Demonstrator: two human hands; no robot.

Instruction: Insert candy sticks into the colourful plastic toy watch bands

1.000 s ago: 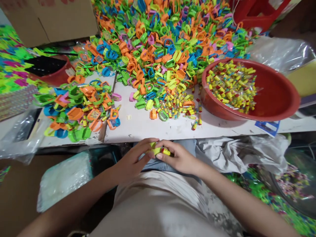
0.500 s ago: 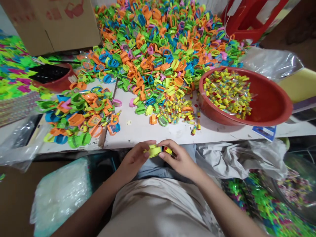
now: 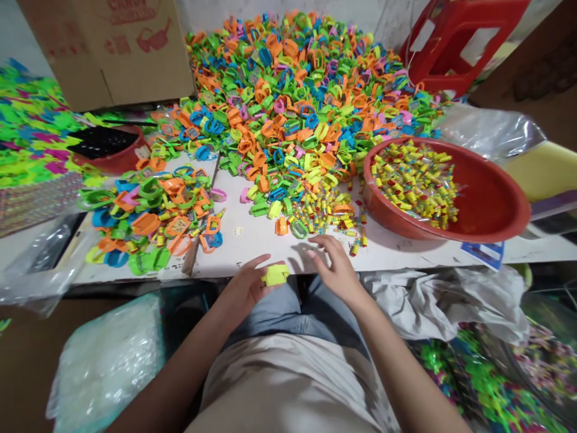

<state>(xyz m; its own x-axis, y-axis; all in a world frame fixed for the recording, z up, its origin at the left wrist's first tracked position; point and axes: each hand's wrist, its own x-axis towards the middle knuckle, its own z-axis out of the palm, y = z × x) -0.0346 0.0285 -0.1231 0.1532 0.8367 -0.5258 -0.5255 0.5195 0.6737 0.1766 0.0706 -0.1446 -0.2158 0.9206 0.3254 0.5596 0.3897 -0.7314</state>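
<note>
My left hand (image 3: 244, 287) holds a yellow plastic toy watch (image 3: 276, 275) between thumb and fingers, just off the table's front edge. To its right my right hand (image 3: 337, 272) hovers at the same edge, fingers apart, with nothing visible in it. Beyond its fingertips lies a small heap of yellow candy tubes (image 3: 318, 210) with red ends. A green toy watch (image 3: 299, 228) and an orange toy watch (image 3: 282, 226) lie nearest on the white table (image 3: 246, 251). Whether anything sits inside the held watch is hidden.
A large pile of coloured toy watches (image 3: 279, 108) covers the back. Nearer left lies a smaller mixed heap (image 3: 146, 222). A red basin (image 3: 493, 192) of candy tubes stands right. A cardboard box (image 3: 112, 54), a red stool (image 3: 451, 72) and a plastic-wrapped bundle (image 3: 112, 349) surround the workplace.
My right hand has come off the yellow watch, moved right and forward, and opened; the yellow-and-red tube in it no longer shows. My left hand keeps the watch and has shifted slightly left.
</note>
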